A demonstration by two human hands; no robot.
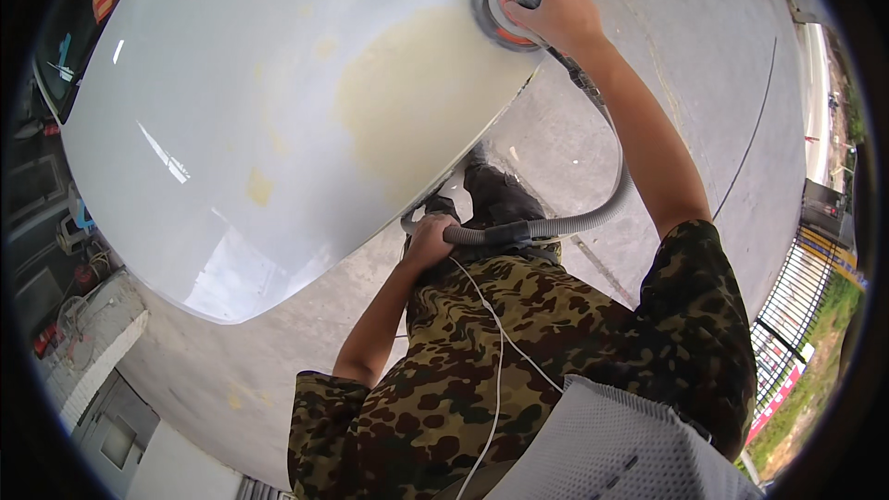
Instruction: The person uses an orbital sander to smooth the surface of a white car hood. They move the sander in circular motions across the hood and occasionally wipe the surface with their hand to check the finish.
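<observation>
A white car hood (pixel 296 111) fills the upper left, with a large yellowish patch (pixel 417 102) toward its near right edge. Over the hood's right end, my right hand (pixel 563 11) grips the dark top of a round orbital sander (pixel 507 14), whose grey and orange body and pad lie against the panel. From the sander a ribbed grey hose (pixel 593 215) loops down and back toward my waist. My left hand (pixel 431 239) is closed around that hose, just below the hood's near edge.
Grey concrete floor (pixel 667 83) surrounds the car, with a dark line across it at right. A barred gate (pixel 789 301) stands at the far right. Boxes and tools crowd a ledge (pixel 102 343) at left. A thin white cord (pixel 500 343) hangs down my camouflage shirt.
</observation>
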